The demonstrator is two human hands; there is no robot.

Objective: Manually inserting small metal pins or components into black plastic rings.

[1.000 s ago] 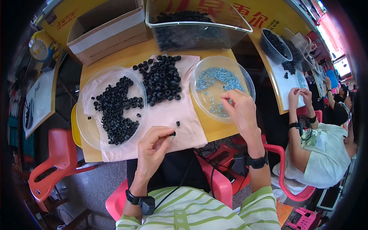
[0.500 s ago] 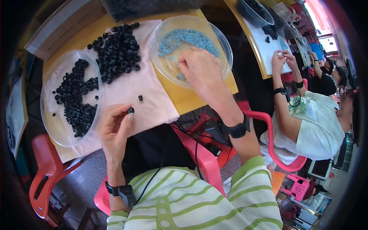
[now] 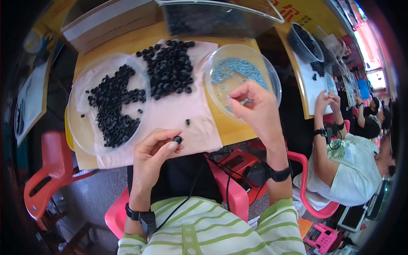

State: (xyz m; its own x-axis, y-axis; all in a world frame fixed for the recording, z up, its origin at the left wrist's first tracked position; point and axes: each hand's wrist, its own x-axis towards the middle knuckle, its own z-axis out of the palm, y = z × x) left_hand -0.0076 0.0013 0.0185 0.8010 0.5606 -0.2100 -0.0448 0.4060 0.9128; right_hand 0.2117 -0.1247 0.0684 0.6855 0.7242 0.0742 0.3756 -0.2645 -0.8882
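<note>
Head view: pink cloth (image 3: 199, 108) on the tabletop (image 3: 238, 132).
Left hand (image 3: 151, 154): fingers pinch one round black piece (image 3: 177, 139) over the cloth.
Right hand (image 3: 259, 112): fingers pinch a tiny shiny bit (image 3: 228, 97) over the clear dish (image 3: 216, 94).

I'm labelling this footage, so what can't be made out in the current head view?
All in the head view:
Right hand: whether it pinches anything; too small to tell.
Black bead-like piece in the left hand's grip: part of its outline, covered by the thumb.
Clear bin: far rim, cut off by the upper edge.
Co-worker's hands: what they hold, too small.
Yellow fan, far left: details, blurred and dim.
</note>
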